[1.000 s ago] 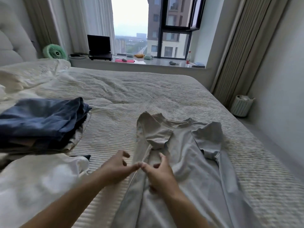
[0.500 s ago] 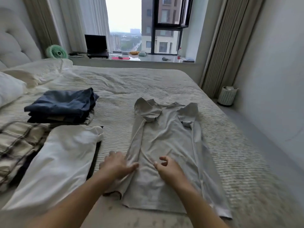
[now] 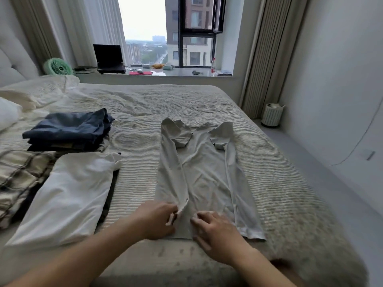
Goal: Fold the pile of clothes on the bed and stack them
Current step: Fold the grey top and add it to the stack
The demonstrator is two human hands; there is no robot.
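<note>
A grey long-sleeved shirt (image 3: 204, 175) lies lengthwise on the bed (image 3: 134, 162), both sides and sleeves folded inward into a narrow strip. My left hand (image 3: 158, 221) pinches the left folded edge near the hem. My right hand (image 3: 217, 230) rests on the hem beside it, fingers curled onto the fabric. A stack of folded clothes topped by a dark blue garment (image 3: 68, 129) sits at the left. In front of it lie a white garment (image 3: 66, 197) and a plaid cloth (image 3: 20, 179).
Pillows (image 3: 31, 94) lie at the bed's head on the left. The window sill holds a laptop (image 3: 108, 59), a green fan (image 3: 59, 67) and small items. A small bin (image 3: 271, 114) stands on the floor at the right, beside the wall.
Both hands have slid down the grey shirt from its middle to the hem. The view has pulled back, showing more of the bed and the white and plaid clothes.
</note>
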